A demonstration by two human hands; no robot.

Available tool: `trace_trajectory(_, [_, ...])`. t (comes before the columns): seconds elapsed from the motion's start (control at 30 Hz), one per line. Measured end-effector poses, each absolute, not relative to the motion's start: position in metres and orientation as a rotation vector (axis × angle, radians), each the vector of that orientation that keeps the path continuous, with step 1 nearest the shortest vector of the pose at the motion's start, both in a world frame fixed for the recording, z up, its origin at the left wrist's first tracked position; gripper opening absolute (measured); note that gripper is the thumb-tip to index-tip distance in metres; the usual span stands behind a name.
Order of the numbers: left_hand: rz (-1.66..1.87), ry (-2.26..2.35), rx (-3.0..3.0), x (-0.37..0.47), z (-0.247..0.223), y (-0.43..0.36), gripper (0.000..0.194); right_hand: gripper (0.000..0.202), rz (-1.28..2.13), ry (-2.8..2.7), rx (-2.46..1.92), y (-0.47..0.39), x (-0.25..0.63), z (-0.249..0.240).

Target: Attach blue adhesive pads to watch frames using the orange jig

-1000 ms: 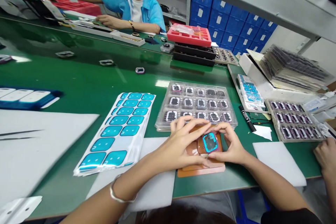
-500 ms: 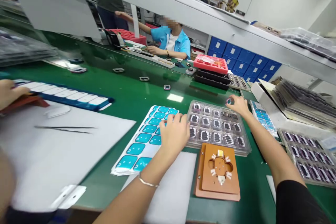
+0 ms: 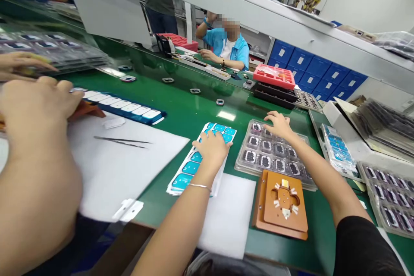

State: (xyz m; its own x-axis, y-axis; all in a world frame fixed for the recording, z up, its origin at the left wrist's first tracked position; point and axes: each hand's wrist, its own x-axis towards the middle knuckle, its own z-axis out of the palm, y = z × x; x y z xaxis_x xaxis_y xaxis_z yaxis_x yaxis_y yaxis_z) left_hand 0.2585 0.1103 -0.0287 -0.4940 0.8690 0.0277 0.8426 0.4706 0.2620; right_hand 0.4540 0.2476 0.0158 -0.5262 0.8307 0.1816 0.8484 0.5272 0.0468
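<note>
My left hand [image 3: 213, 148], with a silver bangle on the wrist, rests fingers spread on a stack of white sheets with blue rounded stickers [image 3: 192, 167]. Over the upper part of a clear plastic tray [image 3: 242, 157] is my right hand [image 3: 278, 126], its fingers apart and nothing visible between them. Small white-rimmed dark parts [image 3: 265, 161] sit in the tray's pockets. An orange fixture [image 3: 281, 205] with a recessed centre and white tabs lies below the tray, in front of both hands' reach, touching neither hand.
At the left, a co-worker's hand [image 3: 39, 99] is by an orange-brown fixture [image 3: 86, 110]. Tweezers [image 3: 123, 141] lie on a white foam sheet [image 3: 155, 155]. Red and black trays [image 3: 274, 75] stand behind; more filled trays [image 3: 388, 198] are at the right. Another person sits across the bench.
My right hand has moved left over the tray, and the small part at its fingers no longer shows. My left hand now lies spread on the stickers. The view has shifted.
</note>
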Motion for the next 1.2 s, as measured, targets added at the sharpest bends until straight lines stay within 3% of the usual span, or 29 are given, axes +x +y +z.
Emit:
trace_trajectory(0.37, [0.456,2.588,1.305,0.255,-0.036,0.137,0.039,0.028,0.072,-2.744,-1.185,0.229,0.445,-0.02])
trace_trajectory(0.73, [0.576,2.482,1.205,0.245,-0.039,0.142,0.045,0.018,0.251,-2.409,-0.985,0.243,0.451,-0.016])
trace_trajectory(0.9, [0.578,2.438,1.145,0.244,-0.037,0.148,0.044,0.036,0.351,-2.293,-0.86,0.206,0.491,-0.006])
trace_trajectory(1.2, [0.584,2.505,1.207,0.243,-0.042,0.148,0.039,0.032,0.616,-1.921,-1.033,0.118,0.595,-0.02])
